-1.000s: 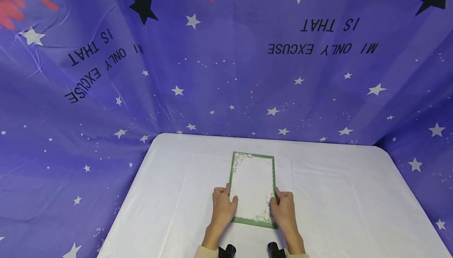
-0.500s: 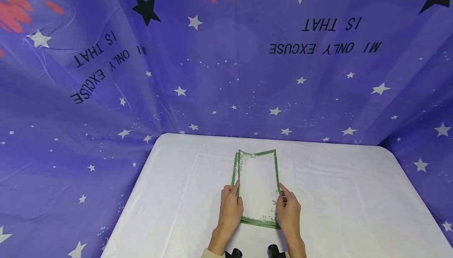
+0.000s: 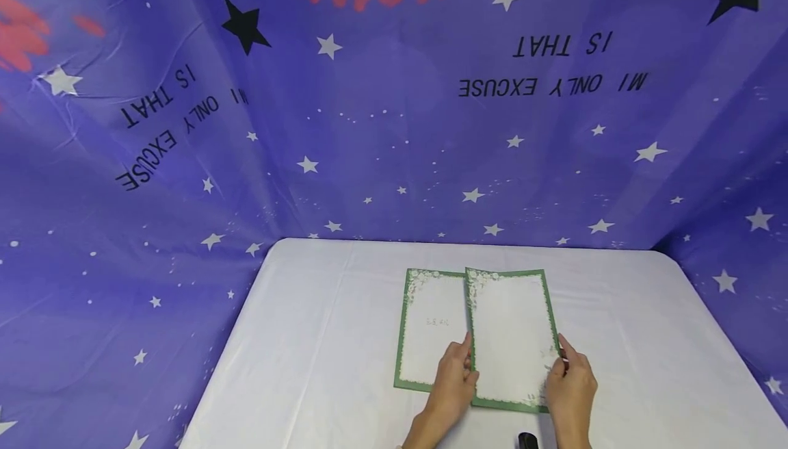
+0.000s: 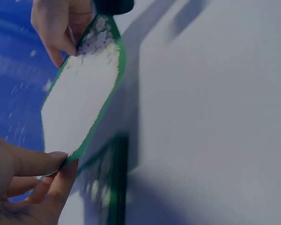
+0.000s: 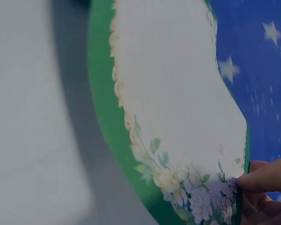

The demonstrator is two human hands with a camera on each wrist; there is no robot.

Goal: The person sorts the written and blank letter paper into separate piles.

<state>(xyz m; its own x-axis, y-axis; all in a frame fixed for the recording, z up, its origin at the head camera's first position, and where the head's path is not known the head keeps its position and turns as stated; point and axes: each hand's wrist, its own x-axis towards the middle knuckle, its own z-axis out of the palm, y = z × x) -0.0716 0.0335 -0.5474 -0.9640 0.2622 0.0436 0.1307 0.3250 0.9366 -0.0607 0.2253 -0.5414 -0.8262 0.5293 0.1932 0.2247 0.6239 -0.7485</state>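
Both hands hold one sheet of paper [image 3: 511, 339] with a green border and printed flowers, lifted above the white table. In the head view my left hand [image 3: 452, 380] pinches its left edge, and my right hand [image 3: 571, 387] pinches its right edge low down. The left wrist view shows the left thumb and fingers [image 4: 40, 164] gripping the sheet's rim. In the right wrist view the sheet bows between the hands, with flowers near the right thumb [image 5: 264, 180]. A second green-bordered sheet [image 3: 425, 346] lies on the table to the left, with faint writing in its middle, partly covered.
A white cloth covers the table [image 3: 332, 339]. Purple curtains [image 3: 382, 127] with stars and lettering hang behind and at both sides. A black wrist-worn device [image 3: 527, 441] shows at the bottom of the head view.
The upper sheet has been lifted off the lower one and moved to the right with both hands. The lower sheet, with its writing, has come into sight.
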